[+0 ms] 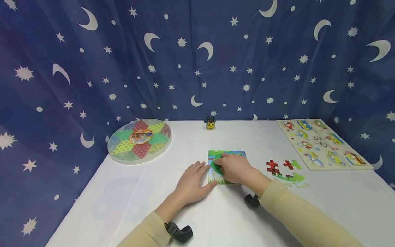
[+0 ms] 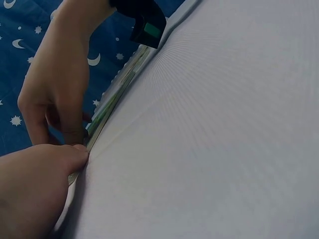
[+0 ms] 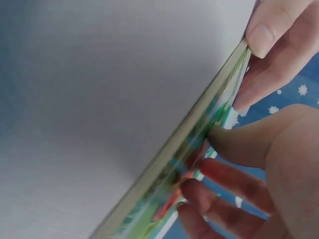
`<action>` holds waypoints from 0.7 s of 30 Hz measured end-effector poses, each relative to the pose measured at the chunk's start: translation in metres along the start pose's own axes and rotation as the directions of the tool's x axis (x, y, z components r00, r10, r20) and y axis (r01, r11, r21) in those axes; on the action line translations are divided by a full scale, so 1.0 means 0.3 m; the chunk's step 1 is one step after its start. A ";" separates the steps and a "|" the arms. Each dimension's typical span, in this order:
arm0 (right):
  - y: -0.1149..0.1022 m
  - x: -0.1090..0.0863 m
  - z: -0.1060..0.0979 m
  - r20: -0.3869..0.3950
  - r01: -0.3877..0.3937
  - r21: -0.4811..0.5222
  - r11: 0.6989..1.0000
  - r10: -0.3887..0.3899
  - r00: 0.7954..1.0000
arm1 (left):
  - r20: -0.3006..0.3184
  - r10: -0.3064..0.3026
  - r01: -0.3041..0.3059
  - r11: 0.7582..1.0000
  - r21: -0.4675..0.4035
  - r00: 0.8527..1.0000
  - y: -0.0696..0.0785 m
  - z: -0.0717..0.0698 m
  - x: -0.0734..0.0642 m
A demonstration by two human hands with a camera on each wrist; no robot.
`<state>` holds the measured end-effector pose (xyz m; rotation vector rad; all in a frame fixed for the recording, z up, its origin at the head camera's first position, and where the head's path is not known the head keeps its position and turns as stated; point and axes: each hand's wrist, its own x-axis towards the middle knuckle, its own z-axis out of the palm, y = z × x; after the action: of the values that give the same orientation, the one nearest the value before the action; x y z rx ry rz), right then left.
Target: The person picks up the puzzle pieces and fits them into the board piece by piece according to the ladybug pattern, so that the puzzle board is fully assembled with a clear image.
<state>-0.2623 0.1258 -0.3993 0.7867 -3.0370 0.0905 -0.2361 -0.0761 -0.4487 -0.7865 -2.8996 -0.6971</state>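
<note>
A small square puzzle board (image 1: 226, 182) with a green and blue printed scene lies on the white table. My left hand (image 1: 192, 183) rests flat at its left side, the thumb touching the near left corner and the fingers reaching along the edge. Over the middle of the board, my right hand (image 1: 236, 168) has its thumb and fingertips drawn together at the surface, seemingly pinching a puzzle piece that the fingers mostly hide. Reddish color shows between those fingertips in the right wrist view. Loose jigsaw pieces (image 1: 273, 167), red, black and green, lie right of the board.
A round star-patterned game board (image 1: 123, 158) lies at the back left. At the back right is a wooden picture puzzle (image 1: 321, 149) with vehicles. A small yellow figurine (image 1: 210, 124) stands at the far edge, before a blue curtain (image 1: 185, 92) with moons and stars.
</note>
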 end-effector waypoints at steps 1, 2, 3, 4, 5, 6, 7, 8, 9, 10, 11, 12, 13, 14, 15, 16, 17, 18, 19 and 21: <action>0.004 -0.003 0.004 -0.013 0.006 0.025 1.000 -0.006 1.000 | 0.003 -0.001 0.001 1.000 0.002 1.000 -0.001 0.003 -0.002; 0.009 -0.005 0.007 -0.025 0.010 0.053 0.999 -0.008 1.000 | 0.005 0.000 0.000 1.000 0.006 1.000 -0.002 0.005 -0.004; 0.015 -0.006 0.011 -0.041 0.016 0.077 0.997 -0.013 0.999 | 0.006 0.000 0.000 1.000 0.008 1.000 -0.003 0.005 -0.006; 0.022 -0.007 0.012 -0.059 0.027 0.103 0.994 -0.021 0.998 | 0.005 0.003 -0.003 1.000 0.008 1.000 -0.002 0.004 -0.007; 0.032 -0.008 0.014 -0.073 0.037 0.131 0.991 -0.028 0.997 | 0.005 0.005 -0.005 1.000 0.012 1.000 -0.003 0.003 -0.007; 0.043 -0.008 0.015 -0.082 0.047 0.166 0.985 -0.034 0.996 | 0.003 0.008 -0.008 1.000 0.015 1.000 -0.003 0.002 -0.006; 0.055 -0.008 0.015 -0.088 0.056 0.204 0.977 -0.038 0.995 | -0.003 0.013 -0.013 1.000 0.017 1.000 -0.003 0.001 -0.006; 0.068 -0.008 0.015 -0.091 0.061 0.244 0.968 -0.040 0.995 | -0.006 0.017 -0.017 1.000 0.019 1.000 -0.004 0.001 -0.006; 0.083 -0.008 0.012 -0.093 0.066 0.286 0.956 -0.041 0.995 | -0.003 0.017 -0.017 1.000 0.019 1.000 -0.004 -0.001 -0.006; 0.099 -0.009 0.009 -0.087 0.064 0.333 0.941 -0.037 0.996 | -0.002 0.018 -0.018 1.000 0.019 1.000 -0.004 -0.001 -0.006; 0.115 -0.012 0.005 -0.080 0.056 0.376 0.925 -0.028 0.996 | 0.001 0.016 -0.016 1.000 0.019 1.000 -0.005 0.000 -0.006; 0.132 -0.015 -0.001 -0.074 0.044 0.414 0.909 -0.014 0.997 | 0.001 0.015 -0.015 1.000 0.016 1.000 -0.005 0.001 -0.006; 0.150 -0.019 -0.006 -0.069 0.029 0.441 0.897 0.001 0.998 | 0.002 0.012 -0.012 1.000 0.013 1.000 -0.005 0.003 -0.006; 0.168 -0.024 -0.012 -0.068 0.017 0.462 0.887 0.016 0.998 | 0.005 0.008 -0.008 1.000 0.011 1.000 -0.005 0.003 -0.005; 0.187 -0.029 -0.016 -0.065 -0.002 0.478 0.879 0.038 0.997 | 0.007 0.005 -0.005 1.000 0.009 1.000 -0.005 0.004 -0.005; 0.205 -0.034 -0.020 -0.063 -0.021 0.489 0.872 0.059 0.996 | 0.007 0.001 -0.001 1.000 0.008 1.000 -0.005 0.005 -0.004; 0.222 -0.040 -0.023 -0.059 -0.043 0.494 0.868 0.083 0.995 | 0.004 0.000 0.000 1.000 0.005 1.000 -0.004 0.006 -0.002; 0.238 -0.045 -0.023 -0.053 -0.065 0.498 0.865 0.105 0.993 | 0.004 -0.003 0.003 1.000 0.005 1.000 -0.004 0.006 -0.001; 0.252 -0.051 -0.023 -0.043 -0.085 0.504 0.860 0.123 0.992 | 0.005 -0.007 0.007 1.000 0.003 1.000 -0.003 0.006 -0.001; 0.276 -0.063 -0.017 -0.019 -0.124 0.508 0.852 0.155 0.988 | 0.008 -0.014 0.014 1.000 0.003 1.000 -0.001 0.006 -0.001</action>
<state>-0.2860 0.2074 -0.3992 0.5495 -3.0305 0.9293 -0.2358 -0.0757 -0.4507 -0.7715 -2.9149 -0.6925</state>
